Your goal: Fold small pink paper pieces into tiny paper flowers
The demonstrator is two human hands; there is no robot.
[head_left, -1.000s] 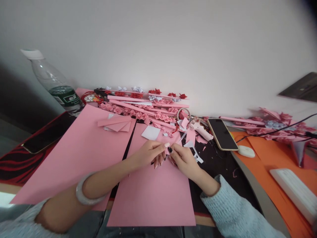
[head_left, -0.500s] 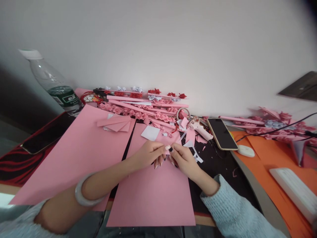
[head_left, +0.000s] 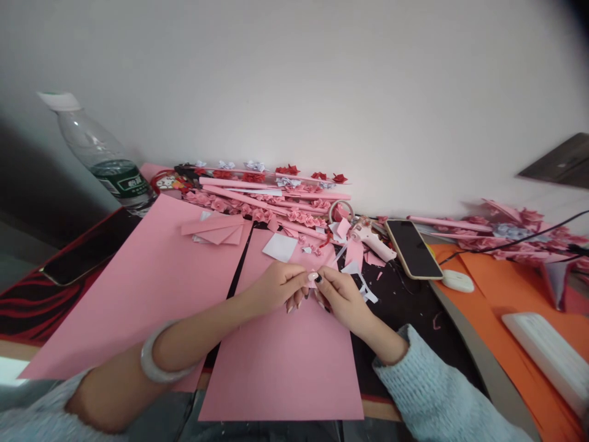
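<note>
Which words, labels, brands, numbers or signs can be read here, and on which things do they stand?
Green label on the bottle: large white characters, perhaps "怡寶", too blurred to be sure.
Same label: smaller print below them, too small to read.
No other text is readable.

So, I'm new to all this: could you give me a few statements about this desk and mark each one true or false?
1. The left hand and the right hand hold a small pink piece of paper between them. True.
2. The bracelet is on the right arm. False: it is on the left arm.
3. The bottle has a white cap. True.
4. The white square of paper lies on the orange sheets. False: it lies on a pink sheet.
5. The right sleeve is light blue. True.
6. The keyboard-like white object is at the far left. False: it is at the right.
</note>
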